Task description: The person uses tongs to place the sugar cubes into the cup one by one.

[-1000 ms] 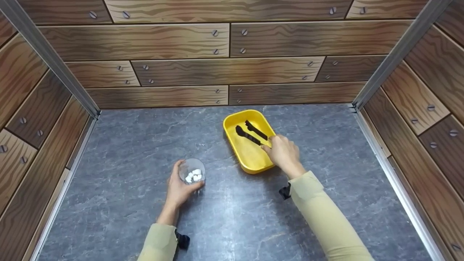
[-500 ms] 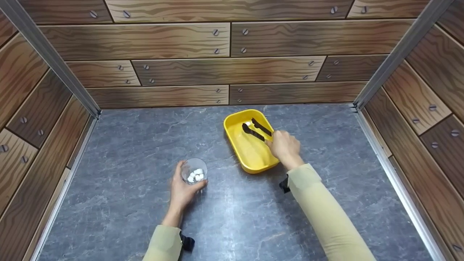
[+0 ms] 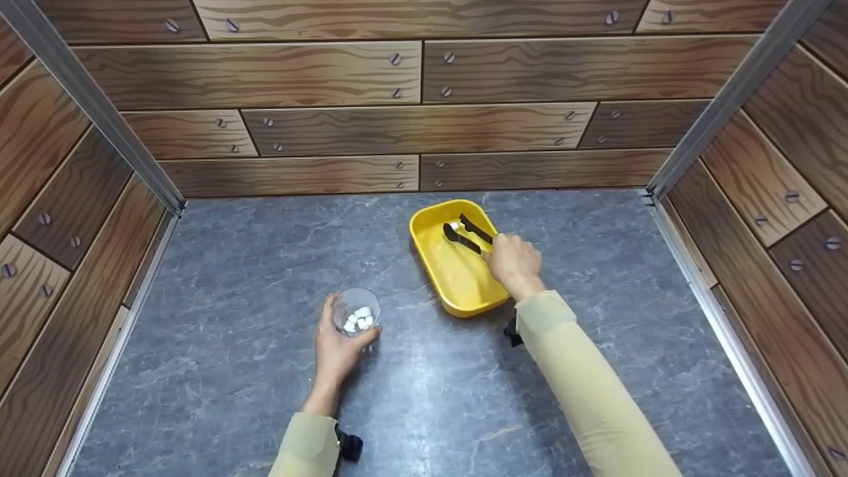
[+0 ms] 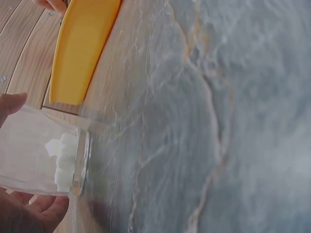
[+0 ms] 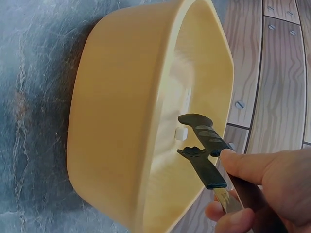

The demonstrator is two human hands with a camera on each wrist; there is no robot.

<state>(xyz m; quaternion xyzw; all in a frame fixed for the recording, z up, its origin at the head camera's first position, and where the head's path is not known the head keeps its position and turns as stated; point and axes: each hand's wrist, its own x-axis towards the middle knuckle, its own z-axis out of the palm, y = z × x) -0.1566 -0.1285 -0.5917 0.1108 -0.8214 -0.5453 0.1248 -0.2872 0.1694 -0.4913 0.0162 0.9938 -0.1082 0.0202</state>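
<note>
My left hand (image 3: 339, 348) grips a clear cup (image 3: 356, 306) round its side, thumb and fingers on opposite walls. Several white pieces (image 4: 66, 162) lie at the bottom of the cup. Held in my right hand (image 3: 517, 264) is a pair of tongs (image 5: 206, 167) with black tips, reaching over the rim into a yellow tub (image 3: 457, 291). The tips stand apart. Beyond them in the tub is a small white block (image 5: 181, 133), which they do not appear to pinch. In the head view the block shows between the tips.
The cup stands on a grey marbled surface (image 3: 265, 252), left of the tub and nearer to me. Wood-patterned panels (image 3: 331, 129) rise behind and on both sides, with metal strips (image 3: 729, 361) along the edges.
The tongs have shifted slightly right and back in the tub, and the white block now shows between their tips. My left hand and the cup have shifted slightly right.
</note>
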